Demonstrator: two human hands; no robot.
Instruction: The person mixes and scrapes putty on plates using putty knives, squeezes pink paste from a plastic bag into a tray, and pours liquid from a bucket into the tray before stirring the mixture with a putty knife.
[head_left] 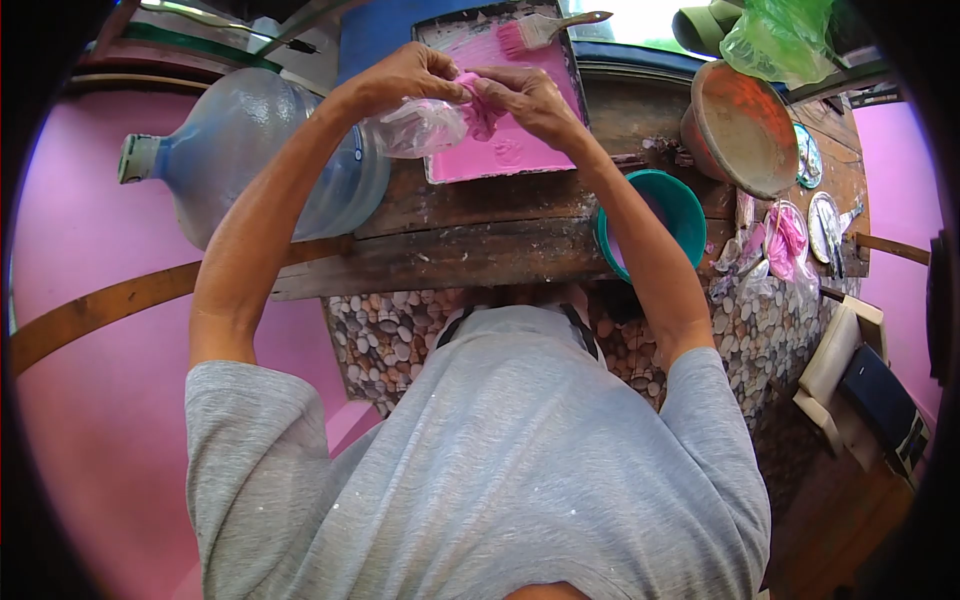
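Observation:
Both hands are raised over a black-rimmed tray (574, 90) of pink paint. My left hand (408, 80) pinches one side of a crumpled, pink-stained plastic bag (482, 108). On its other side my right hand (530, 100) has its fingers closed on the same bag. A clear part of the plastic hangs below my left hand. Across the tray's far edge lies a paintbrush (535, 34) with pink bristles and a wooden handle.
On the left lies a large clear water jug (250, 150). A green bucket (609, 240) stands under my right forearm. Farther right on the wooden table (470, 237) are an orange-brown basin (745, 130), stained plastic (786, 240) and a green bag (785, 40).

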